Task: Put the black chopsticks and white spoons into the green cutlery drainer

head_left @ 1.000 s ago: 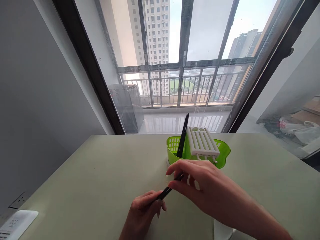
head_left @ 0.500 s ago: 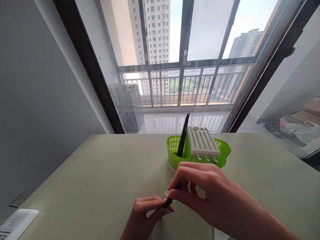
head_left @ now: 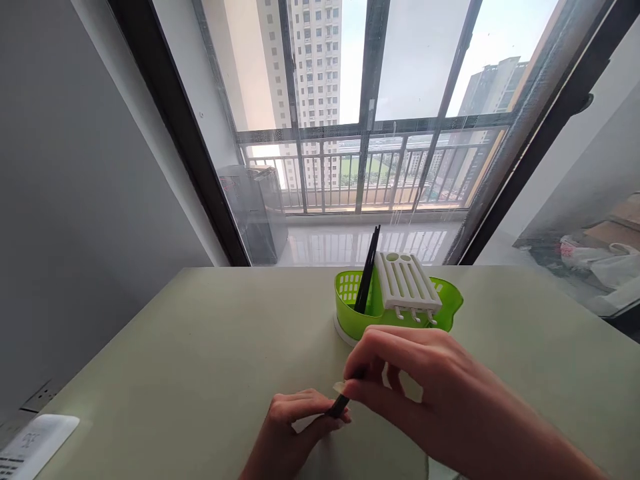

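On table [head_left: 200, 347], L hand [head_left: 293, 427] + R hand [head_left: 425, 387] pinch black stick [head_left: 341, 403], prob. chopstick.

A bright lime-green plastic basket [head_left: 350, 313] with a pattern of small square holes in its wall sits on a thin white base. A white slotted plastic rack [head_left: 407, 283], ribbed with long parallel openings and two round holes at its far end, rests across the basket. Slim black chopsticks [head_left: 369, 270] stand inside the basket, plain and unpatterned. Another short black stick [head_left: 340, 404] shows between the left hand [head_left: 293, 430] and the right hand [head_left: 425, 387]. The smooth tabletop [head_left: 200, 353] is a pale sage green without markings. A white card with dark grey printing [head_left: 33, 445] lies at the table's near left corner. The window frame [head_left: 165, 113] is black.
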The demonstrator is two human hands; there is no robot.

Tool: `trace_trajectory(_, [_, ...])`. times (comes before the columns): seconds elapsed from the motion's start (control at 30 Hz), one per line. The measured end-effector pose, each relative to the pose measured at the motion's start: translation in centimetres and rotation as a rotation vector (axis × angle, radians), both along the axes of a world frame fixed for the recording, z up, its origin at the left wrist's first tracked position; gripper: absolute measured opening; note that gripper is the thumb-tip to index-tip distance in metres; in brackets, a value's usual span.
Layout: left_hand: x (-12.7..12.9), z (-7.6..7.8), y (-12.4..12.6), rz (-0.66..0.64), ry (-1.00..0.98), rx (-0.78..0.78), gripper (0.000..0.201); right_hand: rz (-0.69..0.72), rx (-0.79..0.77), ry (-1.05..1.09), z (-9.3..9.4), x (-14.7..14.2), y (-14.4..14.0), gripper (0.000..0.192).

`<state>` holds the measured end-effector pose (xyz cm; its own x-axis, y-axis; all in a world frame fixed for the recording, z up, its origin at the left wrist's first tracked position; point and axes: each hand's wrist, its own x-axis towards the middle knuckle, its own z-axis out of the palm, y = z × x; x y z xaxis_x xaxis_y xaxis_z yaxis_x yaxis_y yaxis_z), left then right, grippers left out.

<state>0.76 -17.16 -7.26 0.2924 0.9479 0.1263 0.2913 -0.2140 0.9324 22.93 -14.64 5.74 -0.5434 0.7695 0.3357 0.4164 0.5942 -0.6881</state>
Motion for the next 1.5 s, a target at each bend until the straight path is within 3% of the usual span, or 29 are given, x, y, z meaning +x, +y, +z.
trace_trajectory(0.3, [0.2, 0.0, 0.1, -0.003, 0.038, -0.087, 0.018, -0.074, 0.022, -0.006, 0.2, 0.3, 0.4, 0.023])
trace_trajectory(0.57, [0.4, -1.4, 0.1, -0.005, 0.090, -0.098, 0.015, -0.146, 0.107, -0.041, 0.5, 0.7, 0.4, 0.030])
trace_trajectory(0.77, [0.3, -1.5, 0.1, 0.018, 0.039, -0.098, 0.012, -0.251, 0.103, 0.022, 1.0, 2.0, 0.2, 0.038])
trace_trajectory(0.87, [0.0, -1.8, 0.2, 0.037, 0.022, -0.086, 0.015, -0.364, 0.079, 0.104, 1.5, 2.9, 0.0, 0.039])
trace_trajectory(1.0, [-0.1, -2.5, 0.4, 0.051, 0.022, -0.108, 0.021, -0.613, 0.137, 0.328, 1.8, 3.9, 0.5, 0.029])
trace_trajectory(1.13, [0.1, -2.9, 0.5, 0.044, 0.008, -0.145, 0.018, -0.770, 0.226, 0.464, 2.1, 4.1, 2.4, 0.027])
trace_trajectory(1.27, [0.2, -2.9, 0.4, 0.025, 0.031, -0.130, 0.018, -0.815, 0.319, 0.379, 2.5, 3.9, 5.7, 0.032])
trace_trajectory(1.5, [0.2, -3.3, 0.2, 0.022, 0.110, -0.104, 0.012, -0.627, 0.217, 0.037, 1.2, 2.7, 11.8, 0.042])
